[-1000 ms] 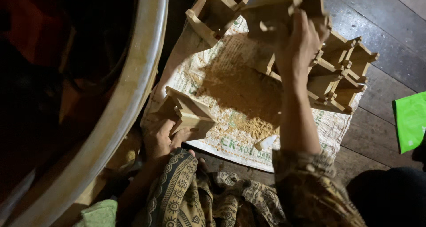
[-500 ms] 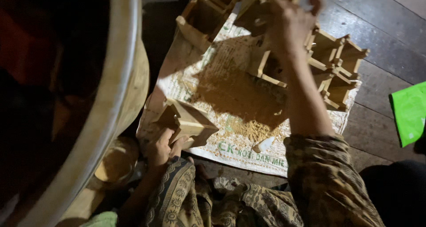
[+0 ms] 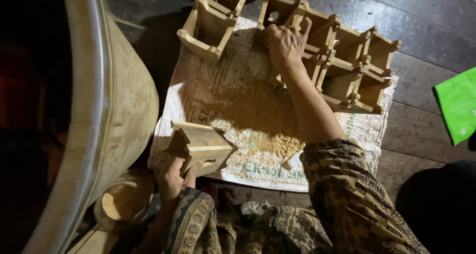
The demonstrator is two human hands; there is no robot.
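Observation:
My left hand [image 3: 173,177] grips a small wooden box [image 3: 201,145] by its near end, holding it just above a white woven sack [image 3: 218,93] spread on the floor. My right hand [image 3: 286,43] reaches far forward and rests its fingers on the rim of one box in a cluster of several open wooden boxes [image 3: 347,68] at the sack's far edge. Sawdust [image 3: 277,145] lies piled on the sack between my arms.
A large pale round tub [image 3: 114,110] stands at the left, with a small bowl of sawdust [image 3: 124,202] below it. Another open wooden box [image 3: 208,28] sits at the sack's far left. A green sheet [image 3: 458,105] lies on the dark plank floor at the right.
My right hand has come down from a raised position onto the cluster of boxes. The view has shifted, showing more of the boxes. My left hand still holds its box.

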